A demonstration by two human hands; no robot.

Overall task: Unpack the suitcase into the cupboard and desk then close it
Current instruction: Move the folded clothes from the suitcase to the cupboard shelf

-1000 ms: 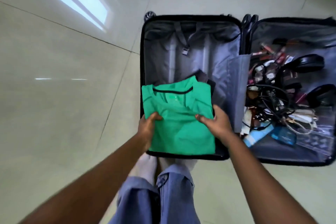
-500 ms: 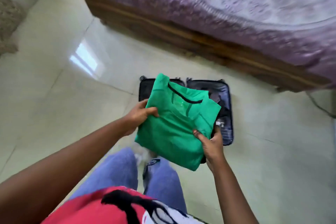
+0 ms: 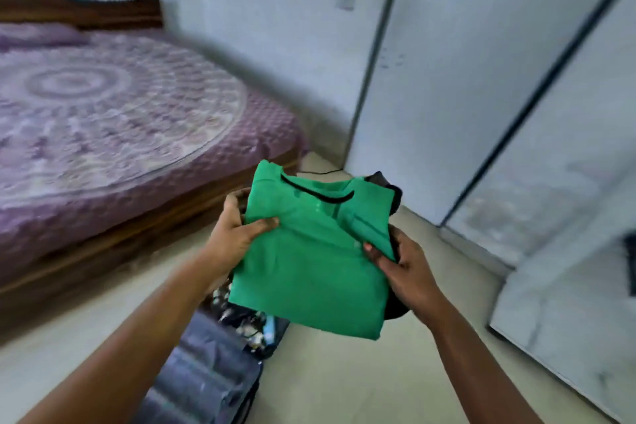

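Green folded shirt (image 3: 311, 262) gripped at both edges by left hand (image 3: 237, 234) and right hand (image 3: 404, 272), fingers curled.

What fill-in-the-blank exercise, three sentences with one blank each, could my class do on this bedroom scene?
1. Both hands hold a folded shirt whose colour is ____.
2. The left hand keeps its grip on the shirt's edge with the ____ lying on top of the fabric.
3. The bed wears a patterned cover coloured ____.

Missing words: green; thumb; purple
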